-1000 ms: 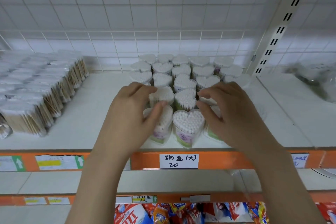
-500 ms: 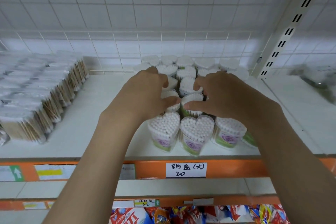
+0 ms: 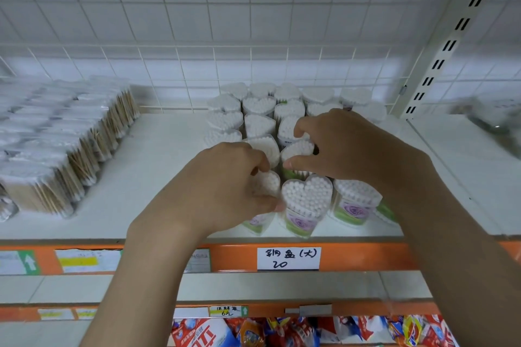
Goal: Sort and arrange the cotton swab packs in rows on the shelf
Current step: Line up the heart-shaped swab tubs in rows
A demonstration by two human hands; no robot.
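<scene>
Most heart-shaped cotton swab packs point(image 3: 307, 197) are already ranked on the shelf point(image 3: 158, 177); front-left packs are gripped by the left hand point(image 3: 231, 186) and right hand point(image 3: 346, 146), alignment judged unfinished.

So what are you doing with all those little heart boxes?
A person is lining up heart-shaped cotton swab packs in rows on the white shelf. The left hand grips a front pack, and the right hand pinches the one behind the middle front pack. Bundles of wooden sticks sit off to the left.
</scene>
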